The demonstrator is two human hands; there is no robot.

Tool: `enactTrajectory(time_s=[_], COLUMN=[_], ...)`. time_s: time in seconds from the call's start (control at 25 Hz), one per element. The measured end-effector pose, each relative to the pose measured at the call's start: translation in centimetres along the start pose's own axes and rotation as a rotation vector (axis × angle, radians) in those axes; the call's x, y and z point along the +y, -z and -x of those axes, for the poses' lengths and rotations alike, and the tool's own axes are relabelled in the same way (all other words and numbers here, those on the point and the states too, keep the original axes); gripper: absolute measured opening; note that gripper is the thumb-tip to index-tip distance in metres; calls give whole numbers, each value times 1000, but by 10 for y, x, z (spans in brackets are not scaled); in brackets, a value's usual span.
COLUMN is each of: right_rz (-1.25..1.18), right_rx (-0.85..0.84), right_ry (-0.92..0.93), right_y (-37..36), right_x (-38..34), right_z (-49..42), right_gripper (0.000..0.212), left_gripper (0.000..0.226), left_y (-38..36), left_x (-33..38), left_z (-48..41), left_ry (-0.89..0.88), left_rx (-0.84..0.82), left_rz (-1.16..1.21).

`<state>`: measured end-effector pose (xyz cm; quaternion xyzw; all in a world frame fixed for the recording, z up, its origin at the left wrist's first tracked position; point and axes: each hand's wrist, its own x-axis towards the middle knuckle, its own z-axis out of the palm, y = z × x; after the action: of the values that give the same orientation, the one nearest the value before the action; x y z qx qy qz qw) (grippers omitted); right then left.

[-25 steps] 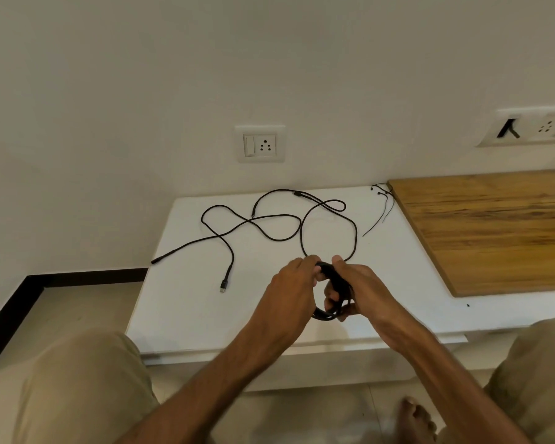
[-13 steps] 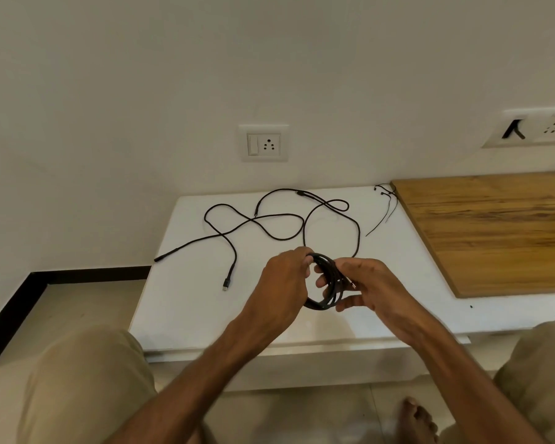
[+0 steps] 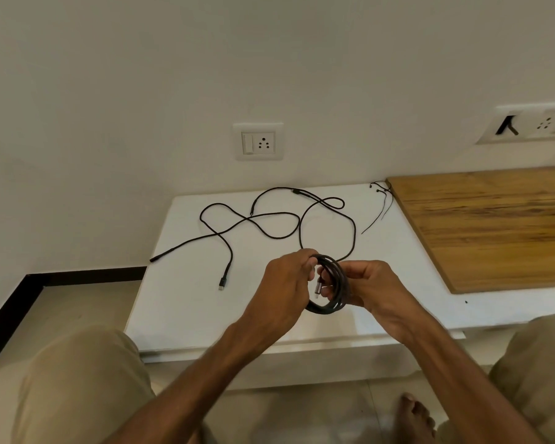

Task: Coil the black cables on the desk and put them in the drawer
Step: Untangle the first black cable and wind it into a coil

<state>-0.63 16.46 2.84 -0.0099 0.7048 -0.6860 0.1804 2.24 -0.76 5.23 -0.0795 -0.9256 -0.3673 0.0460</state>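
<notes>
A coil of black cable (image 3: 333, 285) hangs between both hands above the front of the white desk (image 3: 180, 302). My left hand (image 3: 282, 290) pinches its upper left side, my right hand (image 3: 374, 291) grips its right side, and a silver plug end shows inside the loop. From the coil, loose black cable (image 3: 354, 232) runs back across the desk. More uncoiled black cable (image 3: 228, 251) sprawls in loops over the desk's far half, one plug end lying near the left. No drawer is in view.
A thin black earphone wire (image 3: 380, 208) lies at the desk's back right, beside a wooden board (image 3: 494, 225). Wall sockets (image 3: 258, 141) sit above the desk. My knees (image 3: 77, 379) and a bare foot (image 3: 414, 418) are below the desk's front edge.
The coil has been lifted slightly and turned more upright between the hands, and its loops look larger. The slack loop behind the hands has shortened a little.
</notes>
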Motion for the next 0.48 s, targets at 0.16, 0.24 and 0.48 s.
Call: enactTrajectory(time_s=[0.16, 0.24, 0.48], right_rz=[-64, -53, -88], right_rx=[-68, -92, -131], right_ry=[-113, -121, -116], right_y=[1, 4, -1], right_x=[-6, -10, -12], right_z=[0, 0, -2], right_gripper=[24, 29, 45], left_gripper=[22, 29, 36], left_y=[-4, -6, -5], left_x=[-1, -3, -5], left_z=[-6, -9, -7], left_ry=[41, 68, -25], left_rx=[-74, -81, -57], left_rz=[-211, -280, -289])
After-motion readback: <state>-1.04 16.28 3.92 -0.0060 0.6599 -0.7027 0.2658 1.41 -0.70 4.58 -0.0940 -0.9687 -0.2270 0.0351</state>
